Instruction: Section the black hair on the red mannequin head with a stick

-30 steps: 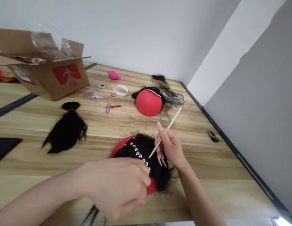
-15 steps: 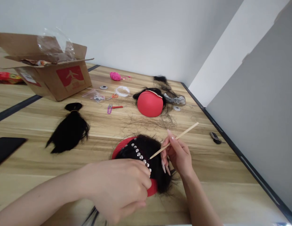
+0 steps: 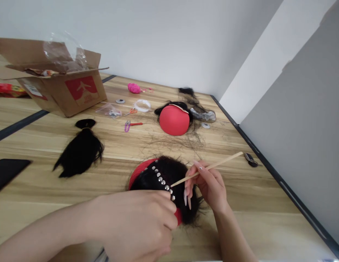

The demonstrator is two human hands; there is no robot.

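Observation:
In my right hand (image 3: 206, 183), a thin pale wooden stick (image 3: 222, 160) is pinched like a pen. Its small dark tip meets the row of silver domed studs (image 3: 160, 179). That row runs across black hair (image 3: 182, 171) covering a rounded red cap (image 3: 138, 172), which lies low in the middle of the table. My left hand (image 3: 144, 222) is curled closed over the cap's near left side and seems to grip it; the fingertips are hidden beneath the hand. Some dark and grey strands (image 3: 101, 255) show under my left wrist.
Behind lie a second red cap (image 3: 174, 120) with hair, a black hair bundle (image 3: 81, 153), pink yarn (image 3: 134, 88), a red-handled tool (image 3: 136, 124), orange scissors (image 3: 132, 111) and a clear ring (image 3: 142, 105). An open cardboard box (image 3: 68, 91) stands left, a key fob (image 3: 250, 159) right.
The stick's tip has shifted slightly left, onto the studs, and its shaft lies flatter. My right hand has moved a little rightward and down. My left hand has slid slightly downward.

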